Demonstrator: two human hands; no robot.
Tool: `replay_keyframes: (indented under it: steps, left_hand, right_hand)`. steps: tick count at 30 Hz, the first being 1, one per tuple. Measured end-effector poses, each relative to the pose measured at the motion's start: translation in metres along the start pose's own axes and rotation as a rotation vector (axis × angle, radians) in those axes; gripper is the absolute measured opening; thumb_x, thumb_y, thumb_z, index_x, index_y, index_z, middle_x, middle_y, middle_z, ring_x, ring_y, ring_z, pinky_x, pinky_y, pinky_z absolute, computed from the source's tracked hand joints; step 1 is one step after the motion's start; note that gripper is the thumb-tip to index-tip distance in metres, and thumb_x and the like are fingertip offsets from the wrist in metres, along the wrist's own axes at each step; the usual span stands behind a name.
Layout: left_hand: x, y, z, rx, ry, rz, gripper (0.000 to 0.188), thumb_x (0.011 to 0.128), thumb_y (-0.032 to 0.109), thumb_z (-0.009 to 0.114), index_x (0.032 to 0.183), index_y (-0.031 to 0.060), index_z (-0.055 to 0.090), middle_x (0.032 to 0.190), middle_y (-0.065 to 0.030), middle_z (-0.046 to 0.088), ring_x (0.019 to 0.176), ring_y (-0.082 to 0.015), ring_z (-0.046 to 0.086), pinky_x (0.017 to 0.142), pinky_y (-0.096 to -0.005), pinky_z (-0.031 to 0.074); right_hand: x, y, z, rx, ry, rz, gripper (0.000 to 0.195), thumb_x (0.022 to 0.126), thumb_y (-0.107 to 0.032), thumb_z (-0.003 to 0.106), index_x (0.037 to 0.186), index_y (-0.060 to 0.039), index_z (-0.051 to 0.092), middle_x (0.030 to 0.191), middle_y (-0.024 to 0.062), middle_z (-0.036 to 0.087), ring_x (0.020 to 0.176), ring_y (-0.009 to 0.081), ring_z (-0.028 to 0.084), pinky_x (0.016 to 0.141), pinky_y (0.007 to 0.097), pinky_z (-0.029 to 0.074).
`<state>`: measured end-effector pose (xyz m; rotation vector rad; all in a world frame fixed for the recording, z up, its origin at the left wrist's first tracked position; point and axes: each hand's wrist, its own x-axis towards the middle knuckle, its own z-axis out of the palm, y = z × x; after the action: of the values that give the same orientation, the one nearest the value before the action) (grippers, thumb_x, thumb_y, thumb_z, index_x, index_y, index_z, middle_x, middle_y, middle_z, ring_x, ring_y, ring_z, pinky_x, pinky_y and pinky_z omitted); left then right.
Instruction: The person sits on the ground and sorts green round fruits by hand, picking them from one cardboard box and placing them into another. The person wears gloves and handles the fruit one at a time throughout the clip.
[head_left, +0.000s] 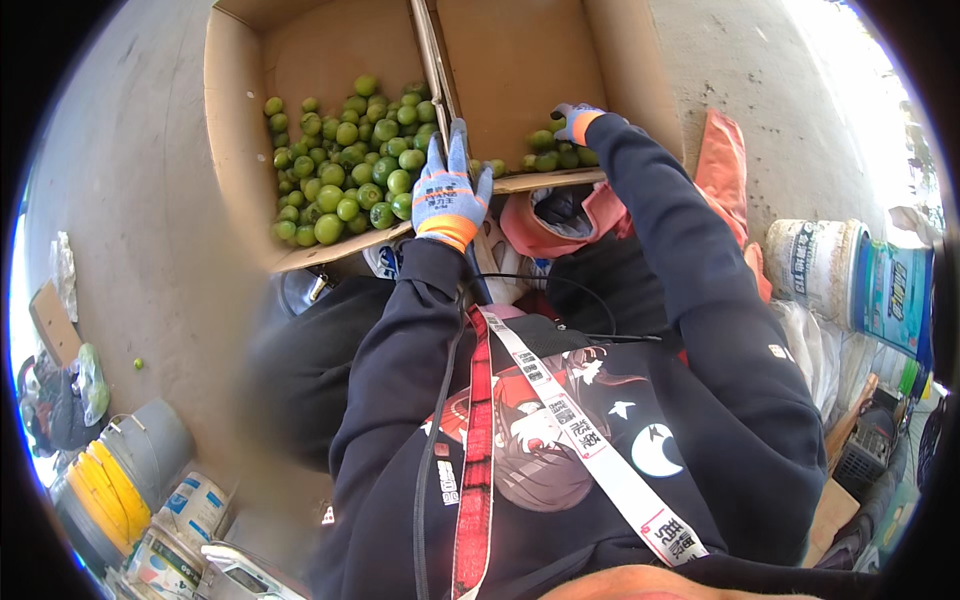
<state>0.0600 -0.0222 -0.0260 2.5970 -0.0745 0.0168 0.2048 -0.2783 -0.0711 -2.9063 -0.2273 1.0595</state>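
Two cardboard boxes stand side by side before me. Many round green fruits (346, 135) lie in the left cardboard box (234, 142). The right cardboard box (634, 52) holds a smaller group of green fruits (546, 160) along its near side. My left hand (450, 191), in a grey-blue knitted glove with an orange cuff, lies with fingers spread over the boxes' adjoining walls, nothing seen in it. My right hand (576, 122), gloved alike, reaches into the right box at the fruits; its fingers are partly hidden, and whether it grips a fruit is unclear.
A salmon-coloured cloth (724, 165) lies right of the boxes, near a white plastic bucket (810, 262). At the lower left are a grey bucket (154, 442) and a yellow stack (111, 491). One small green fruit (138, 364) lies on the concrete floor (161, 225).
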Motion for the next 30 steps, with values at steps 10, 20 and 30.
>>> replay_keyframes:
  steps: [10,20,30]
  left_hand:
    - [-0.001,0.001,0.001,0.071,-0.067,0.010,0.072,0.085,0.041,0.054,0.142,0.0081,0.024,0.138,-0.0300,0.031,0.108,-0.0432,0.052,0.093,-0.0432,0.043]
    - [0.001,-0.001,0.005,0.066,0.046,0.038,0.072,0.085,0.041,0.054,0.144,0.0142,0.023,0.136,-0.0287,0.035,0.113,-0.0419,0.049,0.095,-0.0438,0.040]
    - [-0.058,0.035,0.001,-1.853,-0.222,-0.354,0.042,0.092,0.014,0.055,0.131,0.0078,0.041,0.115,-0.0079,0.053,0.096,-0.0112,0.056,0.079,-0.0216,0.048]
  right_hand:
    - [0.024,-0.038,0.004,-0.270,-0.173,0.077,0.086,0.068,-0.058,0.068,0.136,-0.0132,0.040,0.141,0.0158,0.035,0.130,0.0335,0.035,0.101,0.0430,0.038]
    - [-0.136,-0.059,-0.009,0.527,0.642,-0.282,0.052,0.065,-0.038,0.079,0.108,-0.0139,0.062,0.115,0.0165,0.054,0.116,0.0303,0.044,0.095,0.0391,0.041]
    - [-0.194,-0.109,0.036,0.489,0.685,-0.384,0.058,0.065,-0.036,0.078,0.114,-0.0122,0.058,0.122,0.0215,0.043,0.114,0.0391,0.045,0.096,0.0416,0.041]
